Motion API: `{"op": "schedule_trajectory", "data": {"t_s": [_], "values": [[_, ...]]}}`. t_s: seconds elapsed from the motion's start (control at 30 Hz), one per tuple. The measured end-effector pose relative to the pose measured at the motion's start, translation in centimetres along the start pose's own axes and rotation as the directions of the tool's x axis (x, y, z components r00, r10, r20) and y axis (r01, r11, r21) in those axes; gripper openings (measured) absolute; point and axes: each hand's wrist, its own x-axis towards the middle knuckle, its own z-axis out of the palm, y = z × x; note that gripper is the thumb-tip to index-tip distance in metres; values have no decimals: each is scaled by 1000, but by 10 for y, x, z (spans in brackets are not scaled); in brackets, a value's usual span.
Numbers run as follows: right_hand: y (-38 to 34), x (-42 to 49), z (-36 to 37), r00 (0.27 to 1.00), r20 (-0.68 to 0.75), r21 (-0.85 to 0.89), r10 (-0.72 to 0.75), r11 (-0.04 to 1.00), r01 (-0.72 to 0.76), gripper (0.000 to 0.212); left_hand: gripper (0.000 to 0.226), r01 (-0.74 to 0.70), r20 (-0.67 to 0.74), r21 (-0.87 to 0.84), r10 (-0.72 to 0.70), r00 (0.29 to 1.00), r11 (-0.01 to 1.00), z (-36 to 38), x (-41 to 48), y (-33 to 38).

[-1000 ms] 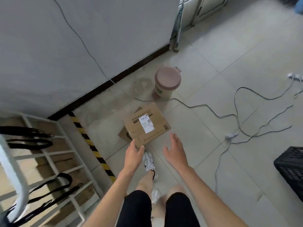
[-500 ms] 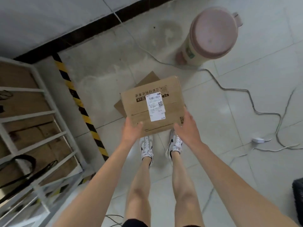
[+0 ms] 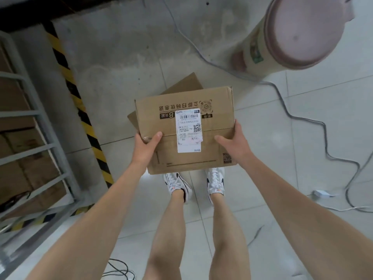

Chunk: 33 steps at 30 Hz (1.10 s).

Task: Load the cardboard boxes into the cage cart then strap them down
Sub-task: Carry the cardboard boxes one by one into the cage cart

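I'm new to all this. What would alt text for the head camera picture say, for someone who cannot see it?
Seen from above, a person's left hand and right hand grip the sides of a labelled cardboard box above their white trainers. A cage cart holding boxes stands to the left, a pink-lidded bin at upper right.

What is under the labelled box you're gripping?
A second piece of brown cardboard pokes out beyond the box, on the floor. Whether it is a box or flat sheet is hidden; both shoes show below.
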Motion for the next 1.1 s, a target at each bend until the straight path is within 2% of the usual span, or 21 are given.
{"op": "schedule_trajectory", "data": {"t_s": [0.07, 0.17, 0.27, 0.37, 0.53, 0.67, 0.8, 0.9, 0.97, 1.03, 1.1], "values": [[-1, -7, -3, 1000, 10, 14, -13, 1000, 13, 79, 67, 38, 47, -57, -36, 998, 998, -3, -8, 4], [-19, -35, -12, 999, -20, 57, -36, 998, 37, 82, 60, 42, 35, -113, -39, 999, 993, -16, -40, 20], [-51, -85, -31, 990, -51, 95, -128, 987, 132, 77, 70, -7, -31, -151, 3, 1000, 988, -44, -95, 50], [-97, -149, -57, 969, -25, 116, -248, 962, 249, 76, 83, -103, -96, -203, 85, 992, 974, -90, -165, 84], [-192, -284, -91, 894, 68, 103, -443, 894, 435, 89, 84, -275, -249, -236, 216, 944, 932, -178, -303, 135], [-258, -387, -93, 785, 143, 38, -603, 795, 605, 87, 87, -379, -409, -279, 248, 878, 882, -242, -415, 144], [-300, -474, -65, 691, 242, 35, -681, 718, 696, 86, 91, -466, -582, -255, 250, 774, 847, -312, -510, 116], [-312, -539, -21, 600, 339, 96, -725, 661, 744, 75, 98, -489, -697, -250, 196, 690, 835, -364, -571, 76], [-307, -582, 16, 545, 405, 125, -734, 635, 763, 77, 98, -497, -756, -257, 148, 638, 829, -399, -604, 38], [-293, -620, 58, 505, 476, 130, -720, 626, 769, 80, 95, -486, -781, -296, 84, 618, 822, -432, -628, -7], [-273, -651, 103, 481, 547, 113, -685, 629, 769, 83, 92, -479, -774, -376, 15, 632, 793, -461, -644, -59]]}}
